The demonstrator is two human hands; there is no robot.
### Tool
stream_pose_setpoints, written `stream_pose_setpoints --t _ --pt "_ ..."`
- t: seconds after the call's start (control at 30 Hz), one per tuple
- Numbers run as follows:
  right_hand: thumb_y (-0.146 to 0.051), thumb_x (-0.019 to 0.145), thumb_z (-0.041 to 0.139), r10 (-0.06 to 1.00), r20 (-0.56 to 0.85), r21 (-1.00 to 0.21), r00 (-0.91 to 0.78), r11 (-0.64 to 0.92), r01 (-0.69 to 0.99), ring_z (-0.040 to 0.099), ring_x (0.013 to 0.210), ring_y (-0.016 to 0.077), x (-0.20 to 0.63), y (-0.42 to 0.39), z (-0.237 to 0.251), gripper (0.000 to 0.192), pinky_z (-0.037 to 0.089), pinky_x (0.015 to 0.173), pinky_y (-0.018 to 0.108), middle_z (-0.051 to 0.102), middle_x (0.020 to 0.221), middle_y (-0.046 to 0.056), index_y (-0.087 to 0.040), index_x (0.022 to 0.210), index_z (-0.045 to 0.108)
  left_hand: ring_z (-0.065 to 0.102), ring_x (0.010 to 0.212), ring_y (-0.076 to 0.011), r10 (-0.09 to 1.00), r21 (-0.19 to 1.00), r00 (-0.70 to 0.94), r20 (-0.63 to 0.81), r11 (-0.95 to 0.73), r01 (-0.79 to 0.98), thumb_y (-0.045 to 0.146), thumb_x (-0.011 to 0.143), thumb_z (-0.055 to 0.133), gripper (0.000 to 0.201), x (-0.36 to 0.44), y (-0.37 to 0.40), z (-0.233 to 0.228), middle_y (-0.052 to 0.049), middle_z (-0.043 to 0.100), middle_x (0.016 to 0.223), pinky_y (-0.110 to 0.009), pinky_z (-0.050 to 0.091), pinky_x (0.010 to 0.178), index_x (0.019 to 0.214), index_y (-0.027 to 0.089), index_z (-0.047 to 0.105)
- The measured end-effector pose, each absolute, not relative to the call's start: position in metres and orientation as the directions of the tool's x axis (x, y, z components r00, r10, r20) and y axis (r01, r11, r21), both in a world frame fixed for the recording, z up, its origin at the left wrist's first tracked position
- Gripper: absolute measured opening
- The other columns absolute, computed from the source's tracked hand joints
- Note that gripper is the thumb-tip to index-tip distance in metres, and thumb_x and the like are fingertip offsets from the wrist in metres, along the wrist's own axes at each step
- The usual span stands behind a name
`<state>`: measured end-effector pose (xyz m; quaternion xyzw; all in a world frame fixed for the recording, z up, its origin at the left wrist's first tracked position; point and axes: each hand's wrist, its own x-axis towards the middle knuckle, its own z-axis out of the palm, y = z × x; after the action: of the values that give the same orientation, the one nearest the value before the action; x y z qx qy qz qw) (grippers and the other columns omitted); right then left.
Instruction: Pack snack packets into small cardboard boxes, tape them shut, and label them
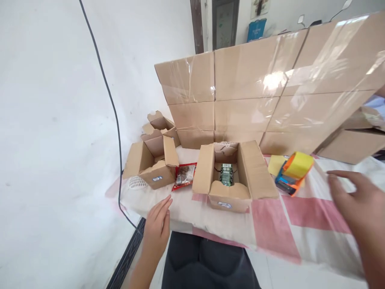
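My left hand (157,225) is at the front edge of the table, fingers stretched out and holding nothing. Just beyond it lies a red-edged packet of brown food (185,176), between two open cardboard boxes. The middle box (230,202) has its flaps spread and a green patterned pack (226,175) inside. To its left stands another open box (158,176), its inside partly hidden by flaps. Over the right side of the table, my right hand (355,202) is empty, thumb and fingers apart. Nearest to it is an orange and blue tape dispenser (294,174) with a yellow roll.
A tall, taped cardboard panel (246,84) stands along the back. A third open box (162,123) sits at the back left by the wall. More cardboard (355,144) lies at the far right. A black cable (111,96) hangs down the left wall. The tablecloth (276,224) is pink and white.
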<state>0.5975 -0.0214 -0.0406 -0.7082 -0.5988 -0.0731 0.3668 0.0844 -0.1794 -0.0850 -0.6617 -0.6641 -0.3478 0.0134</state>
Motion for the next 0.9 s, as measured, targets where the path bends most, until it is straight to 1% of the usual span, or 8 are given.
stream_pose_setpoints --t 0.07,0.13,0.23,0.3,0.4,0.5,0.7,0.9 --pt "-0.037 0.094 0.052 0.81 0.544 -0.498 0.217 0.103 0.861 0.066 0.1 0.0266 0.58 -0.038 -0.05 0.022 0.05 0.088 0.039 0.069 0.111 0.013 -0.023 0.103 0.067 0.055 0.137 -0.0282 0.896 0.444 -0.113 0.428 -0.1 0.891 0.034 0.097 0.047 0.052 0.098 -0.166 -0.091 -0.005 0.058 0.148 -0.051 0.046 0.114 0.149 0.04 0.046" --pt "-0.036 0.095 0.05 0.823 0.543 -0.532 0.168 0.183 0.827 0.066 0.101 0.0258 0.563 -0.055 -0.064 0.021 0.05 0.089 0.038 0.07 0.108 0.011 -0.023 0.1 0.066 0.049 0.142 -0.0308 0.915 0.396 -0.087 0.394 -0.084 0.914 0.038 0.095 0.051 0.059 0.107 -0.145 -0.091 -0.008 0.049 0.156 -0.052 0.042 0.116 0.153 0.033 0.042" --pt "-0.036 0.093 0.05 0.838 0.526 -0.593 0.146 0.238 0.769 0.067 0.092 0.0259 0.549 -0.073 -0.084 0.021 0.049 0.085 0.038 0.072 0.098 0.009 -0.022 0.091 0.066 0.038 0.149 -0.0331 0.934 0.297 -0.023 0.356 -0.089 0.951 0.035 0.094 0.052 0.064 0.117 -0.113 -0.094 -0.012 0.035 0.164 -0.055 0.034 0.121 0.155 0.023 0.038" --pt "-0.037 0.092 0.052 0.838 0.52 -0.635 0.166 0.249 0.731 0.067 0.087 0.0255 0.546 -0.077 -0.092 0.021 0.048 0.08 0.037 0.072 0.093 0.008 -0.022 0.088 0.066 0.031 0.152 -0.0348 0.952 0.255 0.005 0.306 -0.087 0.963 0.032 0.094 0.05 0.063 0.123 -0.096 -0.102 -0.015 0.03 0.166 -0.059 0.028 0.122 0.155 0.017 0.039" --pt "-0.036 0.091 0.052 0.838 0.508 -0.67 0.2 0.239 0.703 0.067 0.084 0.0242 0.546 -0.074 -0.096 0.021 0.048 0.078 0.035 0.071 0.091 0.008 -0.02 0.085 0.065 0.023 0.155 -0.0342 0.966 0.243 0.0 0.258 -0.065 0.968 0.033 0.099 0.042 0.054 0.132 -0.084 -0.119 -0.016 0.031 0.165 -0.061 0.02 0.124 0.15 0.014 0.045" --pt "-0.035 0.089 0.05 0.867 0.471 -0.671 0.159 0.236 0.703 0.065 0.076 0.022 0.546 -0.068 -0.098 0.022 0.048 0.073 0.034 0.07 0.088 0.009 -0.019 0.084 0.065 0.023 0.156 -0.0318 0.957 0.26 -0.013 0.288 -0.065 0.963 0.036 0.102 0.036 0.051 0.135 -0.084 -0.129 -0.016 0.036 0.163 -0.058 0.019 0.125 0.147 0.015 0.049" --pt "-0.036 0.088 0.048 0.884 0.453 -0.627 0.112 0.227 0.745 0.06 0.072 0.0219 0.546 -0.062 -0.106 0.025 0.044 0.071 0.034 0.067 0.076 0.007 -0.019 0.078 0.064 0.026 0.154 -0.0326 0.949 0.301 -0.006 0.315 -0.094 0.949 0.039 0.101 0.04 0.054 0.13 -0.082 -0.127 -0.017 0.039 0.161 -0.058 0.022 0.124 0.149 0.015 0.047" --pt "-0.039 0.088 0.049 0.898 0.433 -0.613 0.077 0.231 0.756 0.057 0.073 0.0232 0.55 -0.06 -0.111 0.027 0.041 0.072 0.036 0.067 0.074 0.007 -0.02 0.076 0.064 0.031 0.151 -0.0315 0.946 0.303 -0.044 0.321 -0.058 0.951 0.038 0.099 0.044 0.058 0.135 -0.087 -0.125 -0.016 0.041 0.16 -0.054 0.025 0.123 0.152 0.014 0.043"
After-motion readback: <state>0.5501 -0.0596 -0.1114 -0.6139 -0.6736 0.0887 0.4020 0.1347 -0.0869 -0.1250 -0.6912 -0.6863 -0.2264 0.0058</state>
